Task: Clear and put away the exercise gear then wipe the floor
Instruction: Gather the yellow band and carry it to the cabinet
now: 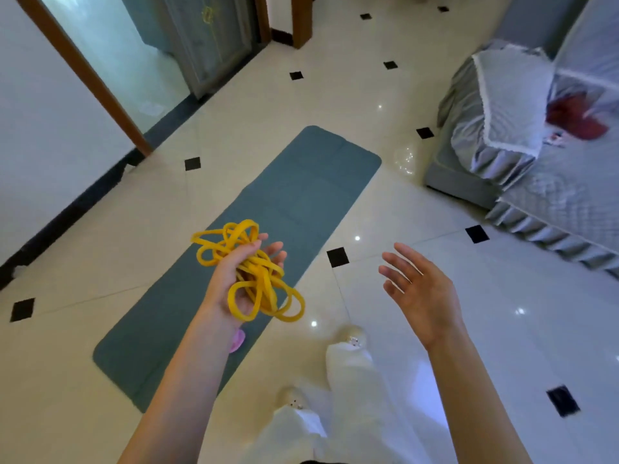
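Left hand [241,272] palm-up, fingers loosely curled, right hand [418,289] open, empty

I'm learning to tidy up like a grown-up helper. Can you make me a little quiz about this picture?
1. True or false: the left hand holds a yellow band.
2. What lies flat on the floor? A) teal mat B) ladder C) bucket
3. Fill in: the right hand is open and holds ____.

Key: 1 true; 2 A; 3 nothing.
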Tool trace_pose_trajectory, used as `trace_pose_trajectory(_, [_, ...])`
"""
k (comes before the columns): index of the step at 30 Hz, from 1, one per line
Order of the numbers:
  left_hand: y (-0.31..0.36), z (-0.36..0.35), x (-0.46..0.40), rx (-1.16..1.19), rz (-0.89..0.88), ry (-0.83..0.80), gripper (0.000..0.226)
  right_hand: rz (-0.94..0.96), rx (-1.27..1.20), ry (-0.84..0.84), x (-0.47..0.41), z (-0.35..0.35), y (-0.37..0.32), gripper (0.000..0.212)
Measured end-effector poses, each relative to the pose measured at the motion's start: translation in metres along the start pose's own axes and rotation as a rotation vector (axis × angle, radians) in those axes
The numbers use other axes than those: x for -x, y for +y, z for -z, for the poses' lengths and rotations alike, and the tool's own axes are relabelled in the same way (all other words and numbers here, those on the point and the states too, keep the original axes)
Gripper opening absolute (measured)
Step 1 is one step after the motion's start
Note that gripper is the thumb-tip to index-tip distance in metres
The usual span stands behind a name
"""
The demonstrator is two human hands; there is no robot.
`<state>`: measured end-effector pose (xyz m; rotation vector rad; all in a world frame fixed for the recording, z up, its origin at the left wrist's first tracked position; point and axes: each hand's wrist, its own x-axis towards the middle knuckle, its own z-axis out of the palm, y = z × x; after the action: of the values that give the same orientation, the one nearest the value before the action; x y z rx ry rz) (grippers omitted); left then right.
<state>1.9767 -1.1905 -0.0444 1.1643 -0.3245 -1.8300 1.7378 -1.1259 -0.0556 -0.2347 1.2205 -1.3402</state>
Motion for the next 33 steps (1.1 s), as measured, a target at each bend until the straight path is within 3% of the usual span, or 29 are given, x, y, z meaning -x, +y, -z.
trace_pose_trajectory(7, [-0.046,-0.122,-0.049,-0.218,0.132,-0.196,0.018,0.094,-0.16,0.164,-0.002,0.085,-0.05,0.034])
trace_pose_trajectory(14, [-0.116,-0.265,-0.092,-0.374,0.296,-0.393,0.014,0.27,-0.334,0.451,0.003,0.17,-0.109,0.027])
trace_pose_trajectory(33, [-0.302,-0.553,-0.156,-0.771,0.765,-0.808,0.014,0.585,-0.728,1.044,-0.017,0.342,-0.218,0.025])
